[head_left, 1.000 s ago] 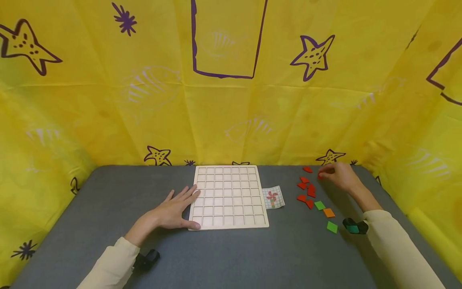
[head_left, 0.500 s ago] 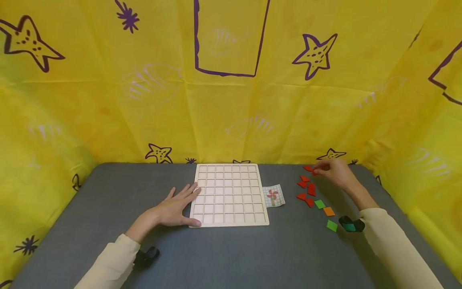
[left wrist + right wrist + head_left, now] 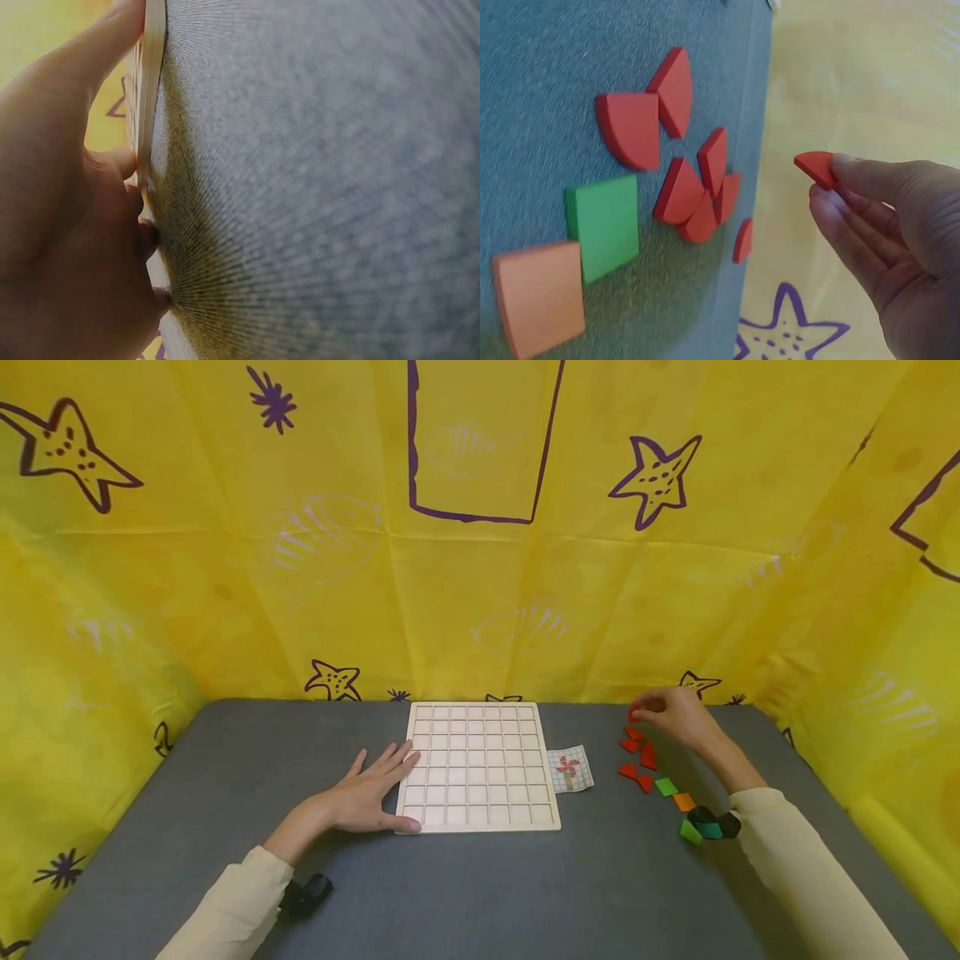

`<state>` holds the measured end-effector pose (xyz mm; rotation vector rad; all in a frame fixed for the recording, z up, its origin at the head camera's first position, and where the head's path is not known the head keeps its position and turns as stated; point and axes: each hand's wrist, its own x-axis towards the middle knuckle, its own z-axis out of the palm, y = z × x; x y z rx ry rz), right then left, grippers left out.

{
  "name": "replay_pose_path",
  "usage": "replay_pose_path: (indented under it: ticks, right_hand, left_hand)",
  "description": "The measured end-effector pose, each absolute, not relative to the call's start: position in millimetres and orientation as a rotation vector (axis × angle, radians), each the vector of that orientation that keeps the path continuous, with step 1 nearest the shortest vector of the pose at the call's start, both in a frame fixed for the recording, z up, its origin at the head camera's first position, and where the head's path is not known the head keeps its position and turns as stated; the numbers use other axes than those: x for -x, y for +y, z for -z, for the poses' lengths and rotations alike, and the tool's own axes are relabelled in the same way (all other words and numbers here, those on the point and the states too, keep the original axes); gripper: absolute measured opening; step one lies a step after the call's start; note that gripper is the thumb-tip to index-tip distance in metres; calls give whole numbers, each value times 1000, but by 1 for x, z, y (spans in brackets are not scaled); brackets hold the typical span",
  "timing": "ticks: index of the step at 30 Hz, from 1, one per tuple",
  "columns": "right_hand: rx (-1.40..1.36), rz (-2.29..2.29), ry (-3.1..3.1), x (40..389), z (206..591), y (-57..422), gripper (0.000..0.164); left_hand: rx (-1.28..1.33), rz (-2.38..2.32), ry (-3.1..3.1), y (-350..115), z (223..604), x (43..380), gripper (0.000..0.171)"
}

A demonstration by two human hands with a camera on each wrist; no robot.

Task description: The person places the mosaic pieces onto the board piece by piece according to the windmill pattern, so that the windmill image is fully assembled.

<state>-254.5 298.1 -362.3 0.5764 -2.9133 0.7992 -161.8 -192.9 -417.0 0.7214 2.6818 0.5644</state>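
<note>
I have the right hand [image 3: 896, 240] with its fingers drawn narrow, pinching a small red piece [image 3: 814, 165] — in my head view that piece sits between 2 and 3 o'clock from the board [image 3: 478, 768], near the far edge of the worktop [image 3: 480, 893]. The left hand [image 3: 363, 797] is spread wide, thumb touching the board at 8 o'clock and fingertips between 9 and 10. I see a paper card [image 3: 570, 768] with a red flower print at the board's 3 o'clock; I cannot tell whether its edge runs underneath. Past the card, other red pieces [image 3: 679, 193] lie flat, with two green pieces [image 3: 665, 787] and an orange piece [image 3: 683, 802] at their 5 o'clock.
</note>
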Motion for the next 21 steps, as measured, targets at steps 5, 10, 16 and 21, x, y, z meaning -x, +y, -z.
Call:
replay_pose_path:
  ticks: [5,10,16,21]
  right_hand:
    - [-560,-832,-2924,257,363,287,18]
    - [-550,-845,-2929,259,363,275,20]
    - [-573,-884,-2925,261,364,265,20]
    - [-621,-903,-2907,262,366,257,16]
  left_hand:
    - [-704,-534,2670,-191,414,162,110]
    - [-702,-526,2658,-189,412,164,112]
    - [-721,-540,2663,-189,415,166,116]
    - [-717,-545,2657,-189,416,168,117]
